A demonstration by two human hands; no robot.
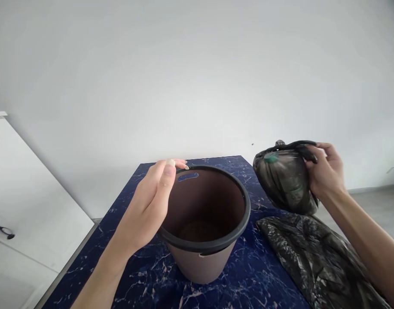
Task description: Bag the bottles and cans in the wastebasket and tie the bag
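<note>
At the right, a filled black translucent plastic bag [280, 184] held aloft

The right hand [327, 169] pinches the bag's gathered black top, with green showing through its thin film. The left hand [151, 206], fingers loosely extended, is at the left side of a round brown bucket with a black rim [200, 264]; I cannot tell whether they touch. The bucket stands upright on a blue white-veined marbled table [135, 274]. At near right lies a crumpled black plastic bag [316, 257].
</note>
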